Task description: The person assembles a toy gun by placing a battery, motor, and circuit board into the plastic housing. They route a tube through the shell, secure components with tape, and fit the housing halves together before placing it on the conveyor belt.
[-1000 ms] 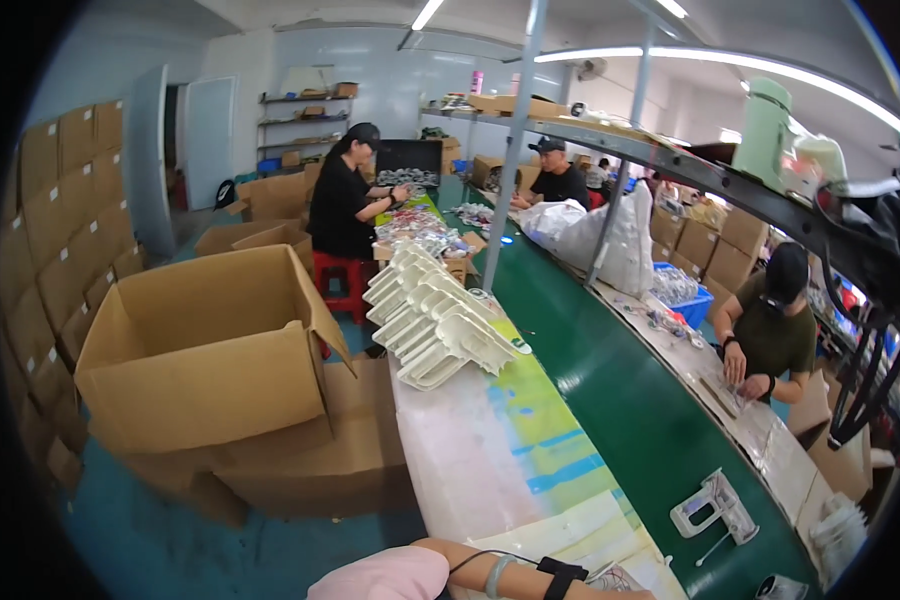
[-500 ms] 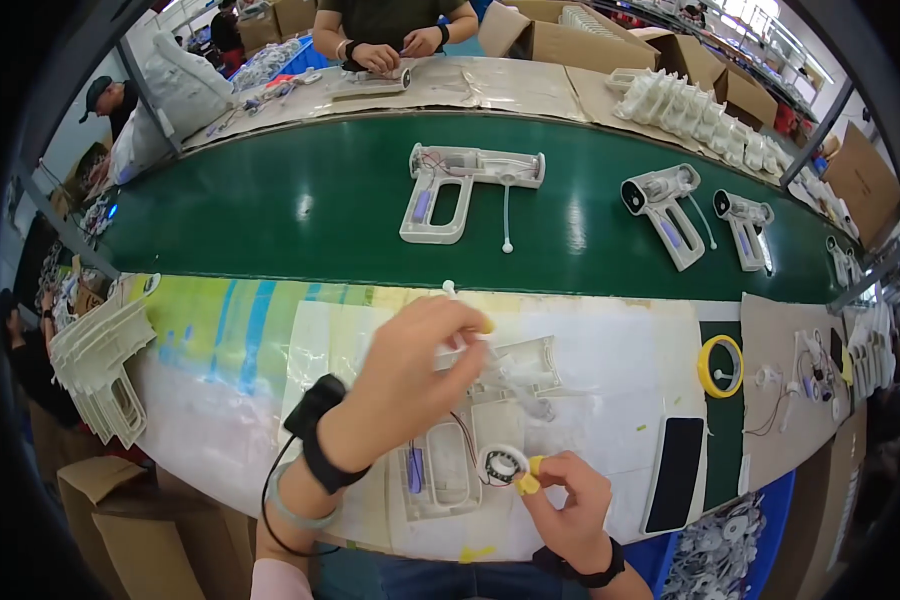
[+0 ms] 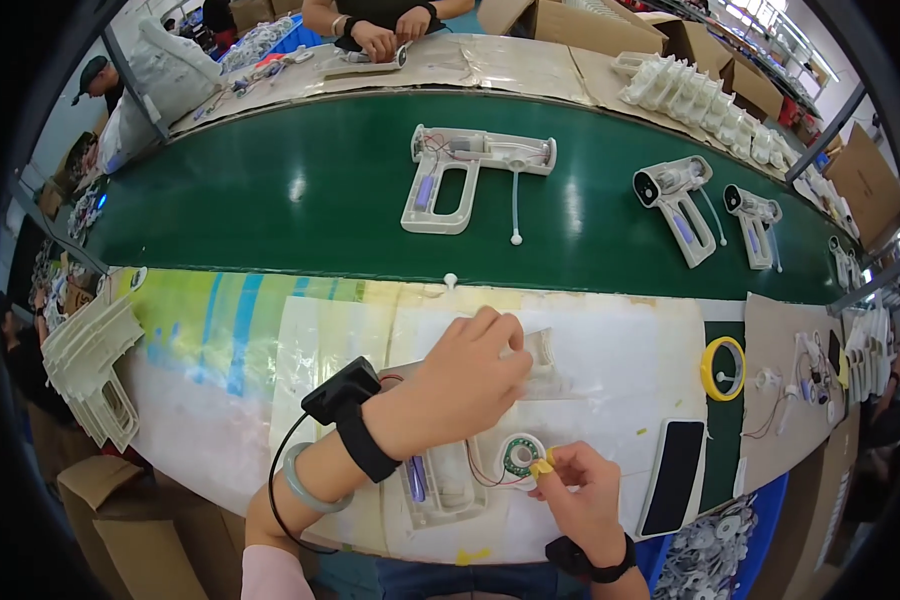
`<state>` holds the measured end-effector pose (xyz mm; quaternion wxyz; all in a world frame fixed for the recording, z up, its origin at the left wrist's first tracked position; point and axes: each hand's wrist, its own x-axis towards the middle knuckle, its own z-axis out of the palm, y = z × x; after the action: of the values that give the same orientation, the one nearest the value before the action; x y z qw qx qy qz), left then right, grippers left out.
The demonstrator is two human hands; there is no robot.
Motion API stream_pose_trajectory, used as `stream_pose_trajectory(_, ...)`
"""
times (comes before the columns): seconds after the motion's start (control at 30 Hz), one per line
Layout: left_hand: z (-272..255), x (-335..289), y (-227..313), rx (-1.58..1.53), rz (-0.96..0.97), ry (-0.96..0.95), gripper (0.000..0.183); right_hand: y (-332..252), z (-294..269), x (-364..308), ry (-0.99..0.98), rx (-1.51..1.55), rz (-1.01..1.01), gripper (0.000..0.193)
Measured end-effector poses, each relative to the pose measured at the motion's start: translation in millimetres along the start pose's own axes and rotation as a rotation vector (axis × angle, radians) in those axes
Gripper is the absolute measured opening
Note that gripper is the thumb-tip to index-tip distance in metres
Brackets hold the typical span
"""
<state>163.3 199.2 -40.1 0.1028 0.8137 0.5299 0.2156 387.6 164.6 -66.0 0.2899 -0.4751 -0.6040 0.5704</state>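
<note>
A white gun-shaped plastic housing half [image 3: 440, 505] lies on the table before me, with a purple cylinder [image 3: 417, 478] in its handle and thin wires running out. My left hand [image 3: 465, 370] is over its upper part with curled fingers; whatever they grip is hidden beneath the hand. The housing's far end [image 3: 540, 352] shows just past the fingers. Thumb and fingertips of my right hand [image 3: 582, 500], with yellow at the tips, pinch the edge of a round white ring part [image 3: 521, 455]. A green circuit ring sits inside it, wired toward the housing.
Similar housings [image 3: 480, 150] with fitted parts lie on the green belt beyond the table. A black phone [image 3: 673, 475] and yellow tape roll [image 3: 722, 368] are at right. Stacked white shells [image 3: 92, 365] stand at left. Across the belt, a person's hands [image 3: 378, 40] work on another housing.
My left hand has moved right and its fingers have turned down over the housing. The ring part in my right hand has shifted slightly right and tilted, its green side now showing.
</note>
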Motion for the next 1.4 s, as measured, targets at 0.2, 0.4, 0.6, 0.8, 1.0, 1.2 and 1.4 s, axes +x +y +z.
stream_pose_trajectory(0.2,-29,-9,-17,-0.394,-0.161,0.291,0.013,8,-6,11,-0.151,-0.116,0.161,0.011)
stream_pose_trajectory(0.4,-25,-25,-38,-1.155,-0.385,0.432,0.009,-15,-14,23,-0.110,-0.388,-0.052,0.010)
stream_pose_trajectory(0.6,-35,-31,-32,-1.369,-0.385,0.401,0.013,-56,35,81,-0.016,-0.248,-0.374,0.026)
stream_pose_trajectory(0.8,-25,-26,-27,-1.085,-0.285,0.695,0.015,-72,39,83,-0.029,-0.567,-0.525,0.023)
stream_pose_trajectory(1.0,-29,-32,-18,-0.975,-0.454,0.680,0.017,-91,45,47,0.107,-0.543,-0.709,0.023)
stream_pose_trajectory(1.2,-45,-36,-10,-1.230,-0.574,0.502,0.013,-82,86,12,-0.002,-0.544,-0.550,0.020)
stream_pose_trajectory(1.4,-42,-33,-12,-1.048,-0.473,0.535,0.008,-65,103,4,-0.015,-0.392,-0.558,0.028)
